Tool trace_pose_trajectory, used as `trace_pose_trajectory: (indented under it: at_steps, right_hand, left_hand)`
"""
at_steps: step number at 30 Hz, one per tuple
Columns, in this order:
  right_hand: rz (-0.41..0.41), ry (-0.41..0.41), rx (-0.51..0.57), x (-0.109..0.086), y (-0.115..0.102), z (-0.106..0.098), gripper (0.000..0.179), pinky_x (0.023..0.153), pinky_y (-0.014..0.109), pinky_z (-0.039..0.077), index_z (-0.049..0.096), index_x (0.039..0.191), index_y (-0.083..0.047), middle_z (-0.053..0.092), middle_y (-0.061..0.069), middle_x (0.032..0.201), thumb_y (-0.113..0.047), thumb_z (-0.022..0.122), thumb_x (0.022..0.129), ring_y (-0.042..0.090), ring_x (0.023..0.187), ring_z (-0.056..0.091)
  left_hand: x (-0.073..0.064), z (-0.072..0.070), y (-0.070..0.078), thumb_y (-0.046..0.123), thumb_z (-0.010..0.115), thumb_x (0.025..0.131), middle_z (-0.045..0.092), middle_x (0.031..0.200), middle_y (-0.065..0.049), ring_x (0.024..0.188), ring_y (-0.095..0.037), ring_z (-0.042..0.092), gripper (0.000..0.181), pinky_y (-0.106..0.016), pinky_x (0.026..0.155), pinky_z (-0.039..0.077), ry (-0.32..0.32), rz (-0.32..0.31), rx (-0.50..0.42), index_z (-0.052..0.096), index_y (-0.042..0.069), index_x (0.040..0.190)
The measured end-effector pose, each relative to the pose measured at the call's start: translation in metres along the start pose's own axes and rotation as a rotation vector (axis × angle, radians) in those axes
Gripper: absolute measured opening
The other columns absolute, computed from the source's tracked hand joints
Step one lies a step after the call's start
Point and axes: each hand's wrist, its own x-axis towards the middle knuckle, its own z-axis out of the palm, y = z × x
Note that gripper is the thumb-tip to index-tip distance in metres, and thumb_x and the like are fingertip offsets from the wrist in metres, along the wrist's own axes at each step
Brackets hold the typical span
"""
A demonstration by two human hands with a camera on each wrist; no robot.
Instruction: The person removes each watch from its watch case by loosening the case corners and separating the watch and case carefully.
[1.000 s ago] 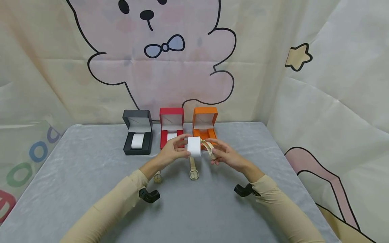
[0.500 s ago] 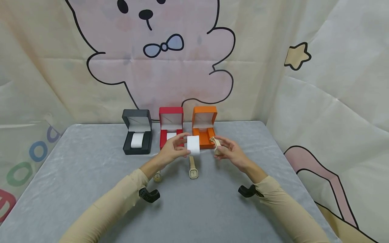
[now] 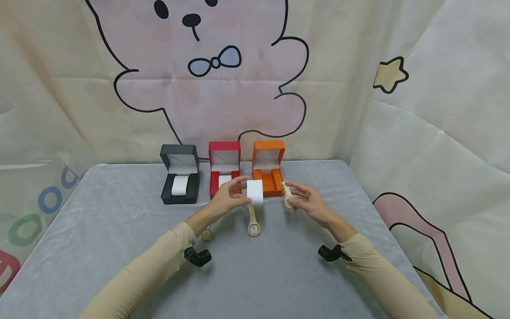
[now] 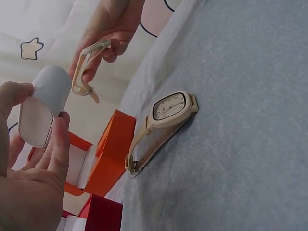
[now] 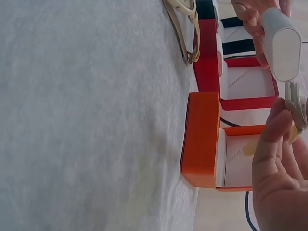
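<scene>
In the head view my left hand point(image 3: 226, 196) grips a white watch cushion point(image 3: 255, 192) above the table. To its right, my right hand point(image 3: 312, 204) pinches a cream watch point(image 3: 287, 196) between thumb and fingers. The left wrist view shows this watch's strap point(image 4: 78, 72) as a loop, apart from the cushion point(image 4: 54, 86). On the table below my hands lies another cream watch point(image 3: 253, 228). A round-faced watch point(image 3: 206, 233) is partly hidden by my left forearm. Behind the hands stands an open orange box point(image 3: 269, 145) with no cushion inside.
At the back, left of the orange box, stand an open red box point(image 3: 225, 145) and an open black box point(image 3: 178, 149), each with a white cushion inside. A grey cloth point(image 3: 255, 283) covers the table. Printed curtains point(image 3: 338, 110) hang behind and at the sides.
My right hand has moved right with the watch, drawing it away from the cushion. My left hand and the cushion have stayed nearly still.
</scene>
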Motion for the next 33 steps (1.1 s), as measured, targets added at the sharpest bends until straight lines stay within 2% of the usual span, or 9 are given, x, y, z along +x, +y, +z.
trace_pose_trajectory:
  at_steps: [3, 11, 15, 19, 24, 33]
  right_hand:
    - [-0.002, -0.012, 0.001, -0.002, 0.0, -0.001, 0.06, 0.072, 0.023, 0.056, 0.037, 0.152, 0.005, 0.037, 0.039, 0.152, 0.001, 0.061, 0.097, 0.007, 0.097, 0.065]
    - [0.005, -0.023, -0.043, -0.005, 0.003, -0.005, 0.06, 0.072, 0.027, 0.059, 0.04, 0.151, 0.003, 0.037, 0.035, 0.154, 0.0, 0.064, 0.096, 0.008, 0.082, 0.069]
    - [0.008, -0.045, -0.061, -0.008, 0.003, -0.006, 0.061, 0.073, 0.026, 0.059, 0.04, 0.15, 0.004, 0.037, 0.038, 0.152, -0.002, 0.066, 0.095, 0.011, 0.08, 0.07]
    - [0.027, -0.051, -0.075, -0.011, 0.004, -0.008, 0.061, 0.072, 0.025, 0.059, 0.041, 0.15, 0.003, 0.038, 0.039, 0.151, -0.002, 0.067, 0.095, 0.014, 0.08, 0.071]
    - [0.053, -0.06, -0.077, -0.015, 0.006, -0.01, 0.063, 0.074, 0.026, 0.059, 0.041, 0.151, 0.002, 0.041, 0.039, 0.148, -0.002, 0.068, 0.094, 0.01, 0.082, 0.071]
    - [0.055, -0.085, -0.11, -0.021, 0.011, -0.013, 0.063, 0.076, 0.029, 0.061, 0.043, 0.149, 0.004, 0.043, 0.036, 0.148, -0.002, 0.07, 0.092, 0.012, 0.091, 0.072]
  left_hand:
    - [0.001, 0.0, -0.001, 0.013, 0.072, 0.093, 0.046, 0.154, -0.015, 0.105, -0.023, 0.07, 0.065, -0.037, 0.089, 0.06, -0.005, 0.003, -0.004, 0.044, 0.015, 0.151]
    - [0.006, 0.002, 0.0, 0.012, 0.074, 0.091, 0.048, 0.152, -0.011, 0.105, -0.023, 0.072, 0.065, -0.033, 0.088, 0.06, -0.01, 0.014, -0.007, 0.047, 0.024, 0.149]
    - [0.008, 0.003, 0.004, 0.012, 0.074, 0.091, 0.047, 0.153, -0.012, 0.106, -0.024, 0.071, 0.067, -0.035, 0.091, 0.06, -0.003, 0.015, -0.004, 0.046, 0.021, 0.15]
    - [0.01, 0.003, 0.006, 0.008, 0.073, 0.091, 0.045, 0.154, -0.014, 0.106, -0.024, 0.071, 0.068, -0.034, 0.093, 0.059, -0.01, 0.022, -0.016, 0.043, 0.017, 0.152]
    - [0.014, 0.005, 0.008, 0.007, 0.072, 0.092, 0.045, 0.155, -0.014, 0.105, -0.022, 0.072, 0.068, -0.031, 0.093, 0.058, -0.02, 0.022, -0.018, 0.043, 0.017, 0.152]
    - [0.026, 0.009, 0.007, 0.004, 0.072, 0.091, 0.046, 0.154, -0.015, 0.114, -0.034, 0.069, 0.069, -0.038, 0.098, 0.057, -0.013, 0.055, -0.024, 0.043, 0.012, 0.153]
